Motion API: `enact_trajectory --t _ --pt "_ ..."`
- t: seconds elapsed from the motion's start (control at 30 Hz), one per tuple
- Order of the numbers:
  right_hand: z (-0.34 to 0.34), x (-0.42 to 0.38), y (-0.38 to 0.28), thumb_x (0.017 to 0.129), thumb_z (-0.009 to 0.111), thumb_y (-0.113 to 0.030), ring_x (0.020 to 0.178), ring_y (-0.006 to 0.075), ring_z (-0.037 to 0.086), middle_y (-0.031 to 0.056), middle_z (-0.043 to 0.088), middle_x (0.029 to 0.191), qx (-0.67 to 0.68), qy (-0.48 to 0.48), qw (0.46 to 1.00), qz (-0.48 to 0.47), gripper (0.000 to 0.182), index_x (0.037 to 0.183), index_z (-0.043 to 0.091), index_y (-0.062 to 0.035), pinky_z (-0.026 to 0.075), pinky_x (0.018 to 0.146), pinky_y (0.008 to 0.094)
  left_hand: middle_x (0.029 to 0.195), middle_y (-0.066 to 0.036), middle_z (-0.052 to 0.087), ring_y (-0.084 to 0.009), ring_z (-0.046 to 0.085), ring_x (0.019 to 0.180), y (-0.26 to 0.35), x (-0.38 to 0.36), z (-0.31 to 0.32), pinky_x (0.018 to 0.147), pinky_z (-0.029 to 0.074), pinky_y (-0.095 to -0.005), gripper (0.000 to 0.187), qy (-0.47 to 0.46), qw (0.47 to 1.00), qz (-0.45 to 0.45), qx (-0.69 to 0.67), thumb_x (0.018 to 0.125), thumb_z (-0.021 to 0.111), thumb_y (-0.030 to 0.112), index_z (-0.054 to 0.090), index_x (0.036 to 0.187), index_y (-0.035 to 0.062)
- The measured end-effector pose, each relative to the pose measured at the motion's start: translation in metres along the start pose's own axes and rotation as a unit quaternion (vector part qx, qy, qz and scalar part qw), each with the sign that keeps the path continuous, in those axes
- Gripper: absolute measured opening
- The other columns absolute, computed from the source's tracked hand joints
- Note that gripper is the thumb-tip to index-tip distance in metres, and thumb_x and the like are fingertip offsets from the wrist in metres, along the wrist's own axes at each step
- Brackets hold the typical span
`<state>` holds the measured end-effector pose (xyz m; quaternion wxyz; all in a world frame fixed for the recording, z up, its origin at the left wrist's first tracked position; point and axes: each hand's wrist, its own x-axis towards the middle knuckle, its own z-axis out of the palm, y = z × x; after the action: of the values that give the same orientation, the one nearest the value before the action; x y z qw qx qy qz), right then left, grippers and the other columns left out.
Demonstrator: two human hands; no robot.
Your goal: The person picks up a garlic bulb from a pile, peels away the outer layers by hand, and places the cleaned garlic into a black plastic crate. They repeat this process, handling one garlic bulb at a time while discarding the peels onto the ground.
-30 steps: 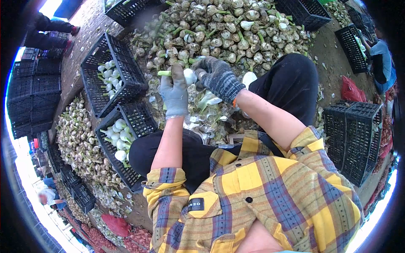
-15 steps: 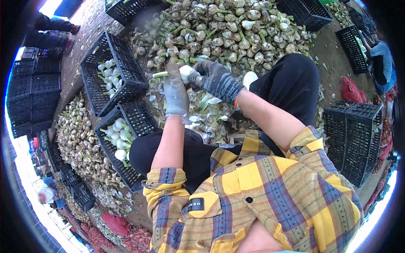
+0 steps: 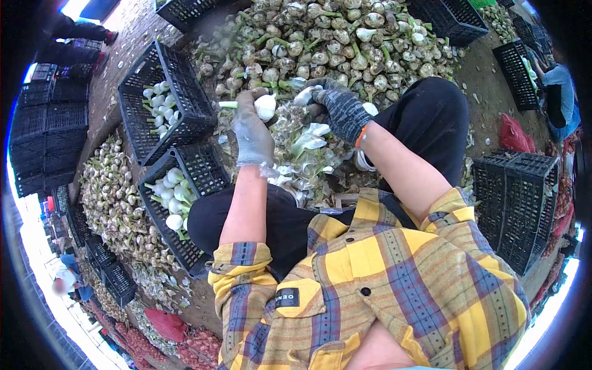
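two gloved hands over a litter of peelings, a white bulb in the left

from where i stand, the person's left hand [image 3: 250, 123], in a thin grey glove, is raised straight ahead, its forearm running almost directly away from the body. its grip is closed around a smooth, round white bulb with a pale green stem [image 3: 266, 106]; the bulb's round end shows on the thumb-to-right-hand side, while the stem pokes out on the far left.

the right hand [image 3: 341, 110], in a dark grey knitted glove with lighter stripes, comes in at a slant, the bare forearm crossing above the black-trousered right knee [image 3: 435, 117]. its fingers are bent towards the left hand, the grip pinching a pale, whitish scrap [image 3: 306, 95], too blurred to make out fully. the two hands are near each other but apart.

below them lie loose, papery white and greenish peelings [image 3: 308, 143]. a broad heap of soil-stained, stemmed bulbs [image 3: 327, 43] spreads just beyond. to the left, two black plastic lattice crates [image 3: 188, 86] hold clean white bulbs [image 3: 163, 111].
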<state>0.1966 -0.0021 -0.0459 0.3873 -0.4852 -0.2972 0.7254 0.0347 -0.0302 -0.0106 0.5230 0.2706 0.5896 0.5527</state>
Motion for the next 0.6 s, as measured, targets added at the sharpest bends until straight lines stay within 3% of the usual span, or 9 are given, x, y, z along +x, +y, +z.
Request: enact_trajectory --t 0.07,0.1,0.23,0.33,0.37,0.47,0.6 --pt "-0.001 -0.001 -0.008 0.088 0.049 -0.018 0.076 0.0233 0.063 0.0148 0.063 0.093 -0.239 -0.012 0.968 -0.078 0.022 0.099 0.058 -0.0015 0.051 0.071 0.0347 0.085 -0.005 0.059 -0.0116 0.052 0.073 0.004 0.001 -0.001 0.064 0.042 -0.0249 0.044 0.012 0.996 0.051 0.066 0.093 0.035 0.041 0.058 0.098 0.0039" --pt "-0.003 -0.003 -0.010 0.083 0.057 -0.030 0.073 0.0251 0.062 0.0159 0.064 0.088 -0.465 -0.006 0.854 -0.235 0.032 0.094 0.060 0.0004 0.048 0.072 0.0328 0.091 -0.006 0.059 -0.0124 0.050 0.077 0.004 0.000 0.001 0.070 0.041 -0.0254 0.050 0.014 0.991 0.093 0.092 0.093 0.034 0.046 0.058 0.101 0.0019" --pt "0.024 -0.026 -0.024 0.069 0.070 -0.039 0.075 0.0283 0.061 0.0180 0.063 0.080 -0.379 0.058 0.907 -0.175 0.043 0.086 0.063 0.0002 0.048 0.072 0.0358 0.096 -0.006 0.058 -0.0129 0.050 0.081 -0.005 0.002 0.005 0.075 0.041 -0.0259 0.052 -0.008 0.999 0.046 0.027 0.092 0.038 0.048 0.056 0.105 0.0008" --pt "0.036 -0.025 -0.018 0.076 0.068 -0.036 0.074 0.0191 0.062 0.0130 0.065 0.082 -0.414 -0.009 0.896 -0.159 0.038 0.092 0.061 -0.0024 0.048 0.071 0.0331 0.098 -0.005 0.057 -0.0128 0.050 0.084 -0.007 -0.001 0.006 0.076 0.040 -0.0256 0.050 -0.033 0.998 0.054 0.021 0.091 0.043 0.046 0.055 0.107 0.0001" --pt "0.040 -0.028 -0.017 0.070 0.067 -0.034 0.076 0.0305 0.062 0.0196 0.063 0.079 -0.415 0.020 0.892 -0.177 0.037 0.085 0.063 -0.0002 0.048 0.072 0.0366 0.098 -0.005 0.057 -0.0127 0.050 0.085 -0.011 -0.003 0.006 0.076 0.040 -0.0254 0.050 -0.026 0.998 0.054 0.027 0.091 0.045 0.046 0.055 0.107 0.0000" --pt "0.043 -0.030 -0.028 0.071 0.066 -0.032 0.077 0.0324 0.061 0.0207 0.063 0.081 -0.444 0.017 0.887 -0.121 0.035 0.085 0.063 0.0003 0.048 0.072 0.0381 0.097 -0.006 0.058 -0.0129 0.051 0.085 -0.013 -0.005 0.006 0.075 0.041 -0.0253 0.046 -0.005 0.999 0.031 0.041 0.090 0.048 0.041 0.056 0.107 -0.0006" --pt "0.028 -0.012 -0.003 0.070 0.065 -0.029 0.078 0.0335 0.061 0.0214 0.062 0.082 -0.430 0.041 0.883 -0.181 0.033 0.086 0.064 -0.0003 0.048 0.072 0.0393 0.093 -0.007 0.058 -0.0139 0.053 0.082 0.002 -0.008 0.011 0.074 0.042 -0.0257 0.043 -0.015 0.999 -0.030 0.006 0.090 0.049 0.038 0.057 0.106 -0.0012"
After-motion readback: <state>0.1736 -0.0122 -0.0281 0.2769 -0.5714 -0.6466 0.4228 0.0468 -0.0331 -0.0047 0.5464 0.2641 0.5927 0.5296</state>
